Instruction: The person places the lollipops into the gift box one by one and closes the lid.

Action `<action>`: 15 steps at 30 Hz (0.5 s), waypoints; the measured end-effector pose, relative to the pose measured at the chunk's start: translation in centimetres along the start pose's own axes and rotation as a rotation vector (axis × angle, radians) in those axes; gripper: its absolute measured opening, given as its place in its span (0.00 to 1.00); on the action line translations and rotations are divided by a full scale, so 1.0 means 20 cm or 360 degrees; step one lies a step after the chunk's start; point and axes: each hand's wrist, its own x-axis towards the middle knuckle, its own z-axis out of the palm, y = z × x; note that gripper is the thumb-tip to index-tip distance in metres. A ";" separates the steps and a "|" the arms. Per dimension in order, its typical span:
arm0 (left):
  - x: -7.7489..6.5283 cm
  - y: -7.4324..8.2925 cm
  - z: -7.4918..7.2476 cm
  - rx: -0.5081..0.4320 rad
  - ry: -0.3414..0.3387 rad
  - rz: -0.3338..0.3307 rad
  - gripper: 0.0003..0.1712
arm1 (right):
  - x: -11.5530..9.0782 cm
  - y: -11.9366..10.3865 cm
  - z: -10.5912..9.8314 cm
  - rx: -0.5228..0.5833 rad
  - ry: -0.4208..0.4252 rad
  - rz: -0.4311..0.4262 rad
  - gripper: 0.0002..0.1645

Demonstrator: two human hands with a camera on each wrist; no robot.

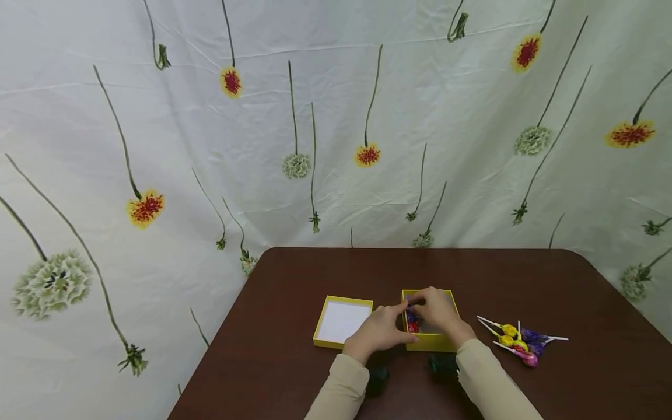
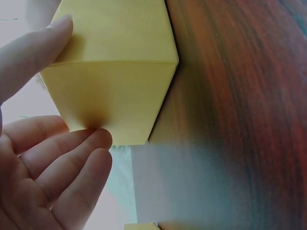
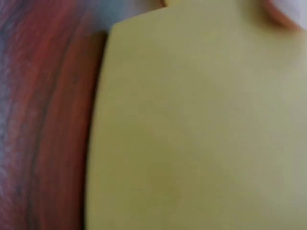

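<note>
A yellow open box [image 1: 431,343] stands on the table with lollipops [image 1: 413,328] in red and purple wrappers along its left wall. My left hand [image 1: 379,331] grips the box at its near left corner. In the left wrist view, the thumb lies on the front wall [image 2: 120,31] near the rim, and fingertips touch the left side [image 2: 129,103]. My right hand [image 1: 440,310] reaches over the box, its fingertips down inside near the left wall. Whether they pinch a lollipop is hidden. The right wrist view is mostly filled by the yellow box wall [image 3: 192,124].
Left of the box lies its yellow-rimmed lid [image 1: 343,321], white inside facing up. A loose pile of lollipops [image 1: 520,344] in yellow, purple and pink wrappers lies to the right on the brown table [image 1: 294,274]. A flower-print curtain [image 1: 336,192] hangs behind the table.
</note>
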 end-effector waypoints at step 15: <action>0.01 0.02 0.01 0.0103 0.0038 -0.0073 0.48 | -0.18 0.09 -0.30 0.0164 0.0162 0.0076 0.15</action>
